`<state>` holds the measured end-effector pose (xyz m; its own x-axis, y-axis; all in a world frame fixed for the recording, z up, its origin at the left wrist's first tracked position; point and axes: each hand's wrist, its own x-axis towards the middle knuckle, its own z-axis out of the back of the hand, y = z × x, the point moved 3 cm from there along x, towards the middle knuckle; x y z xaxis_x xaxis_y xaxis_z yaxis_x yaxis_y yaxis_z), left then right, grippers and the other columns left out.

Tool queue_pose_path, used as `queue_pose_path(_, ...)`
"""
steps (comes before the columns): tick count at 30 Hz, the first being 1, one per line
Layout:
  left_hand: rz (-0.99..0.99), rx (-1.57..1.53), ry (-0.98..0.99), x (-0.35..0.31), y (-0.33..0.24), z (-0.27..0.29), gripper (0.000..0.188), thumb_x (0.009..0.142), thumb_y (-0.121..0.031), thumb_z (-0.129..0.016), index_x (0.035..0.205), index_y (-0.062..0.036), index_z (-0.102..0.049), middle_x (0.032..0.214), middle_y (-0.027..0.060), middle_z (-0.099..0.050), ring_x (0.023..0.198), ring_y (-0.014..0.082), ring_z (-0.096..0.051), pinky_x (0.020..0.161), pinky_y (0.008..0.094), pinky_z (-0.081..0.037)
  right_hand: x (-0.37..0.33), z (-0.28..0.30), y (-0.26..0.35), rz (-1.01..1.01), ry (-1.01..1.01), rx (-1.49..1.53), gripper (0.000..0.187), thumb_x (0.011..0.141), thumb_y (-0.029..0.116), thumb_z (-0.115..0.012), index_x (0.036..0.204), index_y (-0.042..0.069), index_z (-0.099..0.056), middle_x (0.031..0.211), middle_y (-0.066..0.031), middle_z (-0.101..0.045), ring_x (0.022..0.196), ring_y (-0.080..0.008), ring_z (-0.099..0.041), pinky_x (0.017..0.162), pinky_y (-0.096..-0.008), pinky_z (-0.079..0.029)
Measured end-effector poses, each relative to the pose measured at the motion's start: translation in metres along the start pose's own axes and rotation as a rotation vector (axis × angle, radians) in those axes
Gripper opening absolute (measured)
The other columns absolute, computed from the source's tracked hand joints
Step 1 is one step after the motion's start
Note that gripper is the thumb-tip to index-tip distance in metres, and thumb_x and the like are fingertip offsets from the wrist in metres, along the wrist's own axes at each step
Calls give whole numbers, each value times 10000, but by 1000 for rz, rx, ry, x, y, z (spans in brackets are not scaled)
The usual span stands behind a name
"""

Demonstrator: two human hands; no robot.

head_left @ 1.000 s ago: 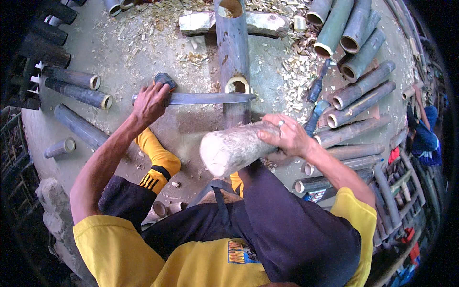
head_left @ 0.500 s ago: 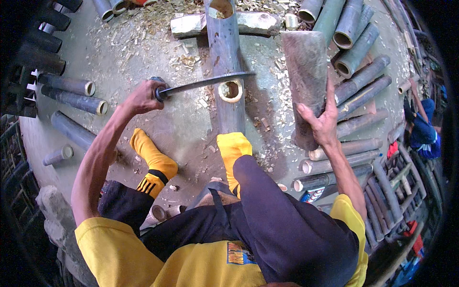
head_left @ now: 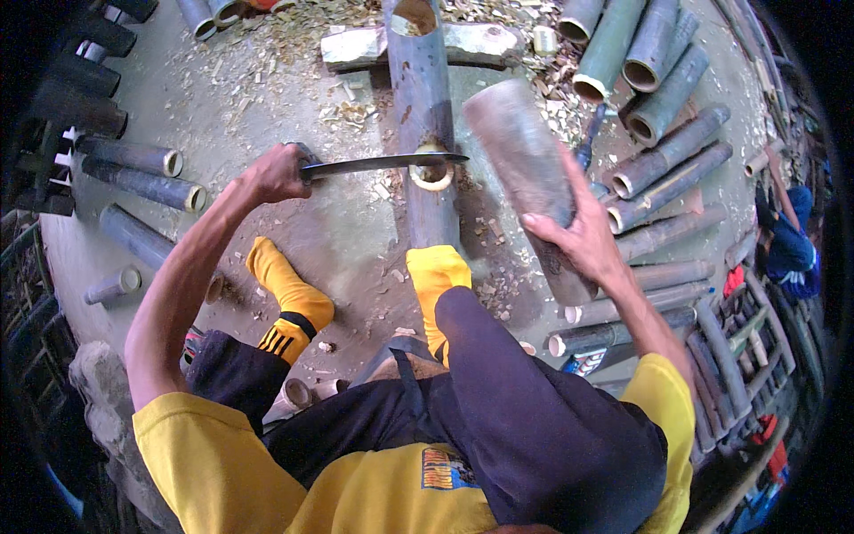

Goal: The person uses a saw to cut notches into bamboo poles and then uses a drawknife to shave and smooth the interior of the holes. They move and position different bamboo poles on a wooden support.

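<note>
Left of the bamboo tube, left hand: fingers wrapped tight round the handle of a long knife. Blade runs rightward from these fingers, across the hole in the tube; cannot tell whether it bites into the rim. Right of the tube, right hand: fingers clasp a thick wooden block. Block is blurred and tilted, its far end leaning toward the tube, apart from the blade. Tube lies between the two sets of fingers and extends beyond them, over a pale log. Nearer the body than the fingers: yellow socks, the right one at the tube's near end. Right of the right fingers: a row of cut pieces of bamboo. Left of the left fingers: dark pipes on the floor. Beyond both: scattered wood chips.
</note>
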<state>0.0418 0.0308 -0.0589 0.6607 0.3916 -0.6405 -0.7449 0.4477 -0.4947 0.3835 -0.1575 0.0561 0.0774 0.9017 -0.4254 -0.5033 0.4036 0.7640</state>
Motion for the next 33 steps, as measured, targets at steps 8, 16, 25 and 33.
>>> queue_pose_path(8, -169, 220, -479, -30, -8, -7, 250, 631, -119, -626, 861, -53, -553, 675, 138, -565, 626, 336, -574, 561, 418, -458, -5, -23, -35, -40, 68, 47, 944, 703, 336, -702, 1410, 39, -150, 1335, -236, -381, 1208, -308, -424, 1025, -368, -310)
queue_pose_path(16, -100, 460, -704, -46, -24, -42, 166, 714, -104, -583, 861, -116, -506, 786, 53, -499, 812, 224, -535, 669, 346, -401, -34, -31, -41, 499, -312, -9, 991, 634, 259, -775, 1369, -39, -181, 1194, -251, -496, 1053, -339, -554, 890, -391, -455)
queue_pose_path(25, 332, -543, -251, 8, -40, -37, 352, 638, -172, -693, 942, -19, -602, 805, 83, -603, 694, 204, -578, 612, 343, -467, -64, -84, -80, -44, -136, 37, 953, 702, 233, -720, 1404, 22, -111, 1345, -271, -343, 1185, -405, -416, 985, -415, -349)
queue_pose_path(33, -197, -1098, -405, 17, -229, -60, 723, 637, -442, -704, 1142, 26, -482, 1160, 209, -458, 1091, 309, -446, 959, 388, -348, -51, -91, -33, 34, -154, 223, 836, 691, 284, -733, 1333, -26, -297, 1256, -217, -442, 1156, -284, -428, 992, -406, -311)
